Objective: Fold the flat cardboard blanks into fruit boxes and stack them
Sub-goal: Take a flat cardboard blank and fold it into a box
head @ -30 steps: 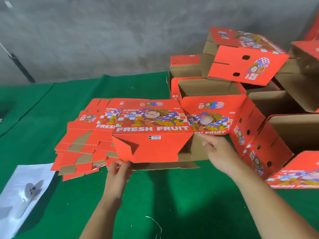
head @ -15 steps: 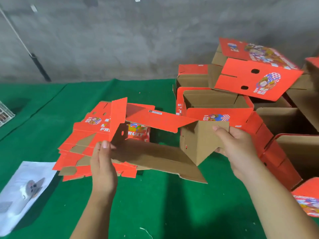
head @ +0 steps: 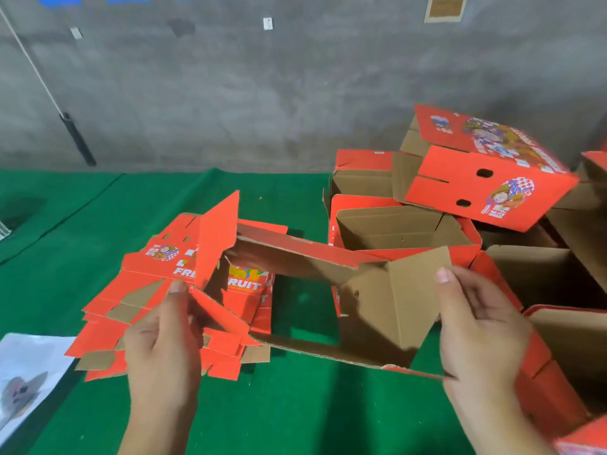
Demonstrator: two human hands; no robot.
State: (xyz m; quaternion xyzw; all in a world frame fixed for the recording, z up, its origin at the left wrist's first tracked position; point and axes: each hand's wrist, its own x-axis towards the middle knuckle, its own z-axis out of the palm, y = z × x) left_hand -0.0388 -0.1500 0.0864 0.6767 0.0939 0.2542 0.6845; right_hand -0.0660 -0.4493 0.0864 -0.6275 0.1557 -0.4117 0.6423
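Our left hand [head: 164, 349] pinches the left end of a half-opened blank [head: 328, 277], and our right hand [head: 476, 326] grips its brown end flap; we hold it just above the green tabletop [head: 295, 415] with its flaps not yet tucked. Beyond the left hand lies the pile of flat blanks [head: 141, 303], so plenty is left, we judge. Beyond and beside the right hand, the folded boxes [head: 394, 224] are heaped loosely; the open ones look empty.
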